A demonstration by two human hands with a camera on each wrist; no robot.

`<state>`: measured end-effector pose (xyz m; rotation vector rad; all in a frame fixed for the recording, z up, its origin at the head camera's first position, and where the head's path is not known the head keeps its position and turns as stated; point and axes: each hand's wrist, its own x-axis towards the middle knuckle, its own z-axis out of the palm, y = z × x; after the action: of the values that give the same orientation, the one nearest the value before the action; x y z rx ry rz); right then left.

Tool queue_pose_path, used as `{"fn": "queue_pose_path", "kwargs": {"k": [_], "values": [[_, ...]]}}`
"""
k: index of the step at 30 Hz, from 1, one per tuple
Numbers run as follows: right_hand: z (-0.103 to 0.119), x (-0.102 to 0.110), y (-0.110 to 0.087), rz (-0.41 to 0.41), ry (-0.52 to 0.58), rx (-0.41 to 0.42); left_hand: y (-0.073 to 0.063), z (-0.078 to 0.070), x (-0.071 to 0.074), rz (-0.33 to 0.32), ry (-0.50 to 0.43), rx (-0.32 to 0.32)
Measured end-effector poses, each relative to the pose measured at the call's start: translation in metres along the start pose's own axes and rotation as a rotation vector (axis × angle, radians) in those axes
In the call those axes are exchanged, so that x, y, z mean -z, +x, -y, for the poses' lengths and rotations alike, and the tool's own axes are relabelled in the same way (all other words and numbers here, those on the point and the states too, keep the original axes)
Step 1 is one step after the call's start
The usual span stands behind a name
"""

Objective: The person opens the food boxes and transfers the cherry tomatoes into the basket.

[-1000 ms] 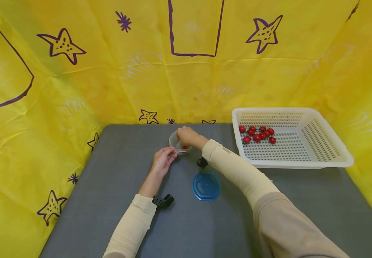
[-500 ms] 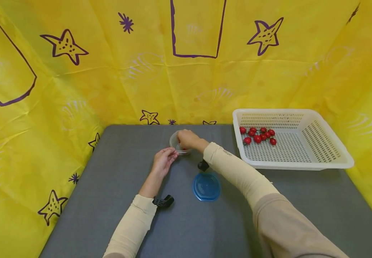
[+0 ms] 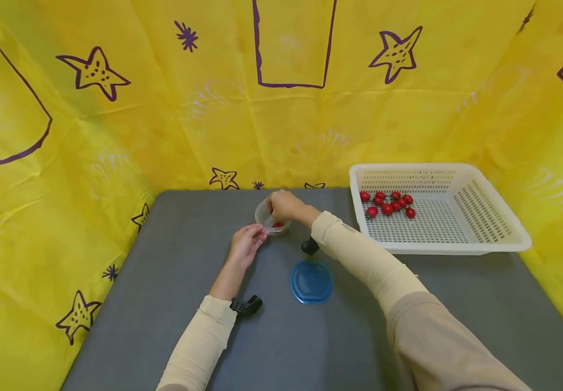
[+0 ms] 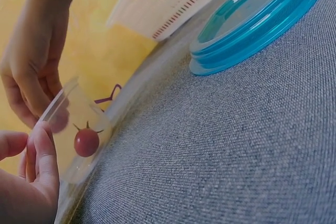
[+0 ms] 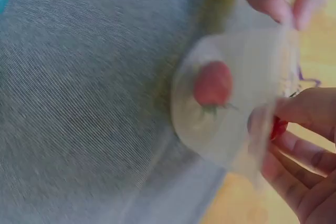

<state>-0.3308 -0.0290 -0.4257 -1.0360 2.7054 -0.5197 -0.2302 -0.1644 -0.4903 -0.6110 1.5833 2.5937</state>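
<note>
A clear round plastic container (image 3: pixel 263 214) stands near the table's far edge. The thumb and fingers of my left hand (image 3: pixel 247 244) pinch its near rim. My right hand (image 3: pixel 288 207) reaches over the opening, fingers dipping inside. In the right wrist view these fingers hold a cherry tomato (image 5: pixel 279 128), mostly covered by them. Another cherry tomato (image 4: pixel 86 142), with its green stem end, lies at the container's bottom and shows through the wall. The blue round lid (image 3: pixel 311 282) lies flat on the table, on the near side of the container.
On the right stands a white slotted basket (image 3: pixel 457 248), with several cherry tomatoes (image 3: pixel 387 209) gathered at its left end. The grey table (image 3: pixel 281 347) ends at a yellow patterned cloth (image 3: pixel 164 125) behind and at the sides. A dark wrist camera (image 3: pixel 247 306) sticks out by the left wrist.
My right hand has shifted slightly over the container, and the red tomato inside, hidden half a second ago, shows again in the head view. The left hand keeps its grip on the rim.
</note>
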Motion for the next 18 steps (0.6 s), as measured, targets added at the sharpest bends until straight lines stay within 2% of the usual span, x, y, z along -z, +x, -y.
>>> {"fn": "queue_pose_path", "kwargs": {"k": [4,10,18], "values": [[-0.004,0.014,-0.002,-0.013,0.003,0.030,0.000,0.000,0.000,-0.002,0.000,-0.003],[-0.018,0.042,-0.008,-0.015,0.026,0.018,0.002,-0.001,-0.002,0.009,0.006,-0.007],[-0.045,0.068,-0.023,-0.082,0.096,0.046,0.002,0.002,-0.005,0.004,-0.013,0.002]]}}
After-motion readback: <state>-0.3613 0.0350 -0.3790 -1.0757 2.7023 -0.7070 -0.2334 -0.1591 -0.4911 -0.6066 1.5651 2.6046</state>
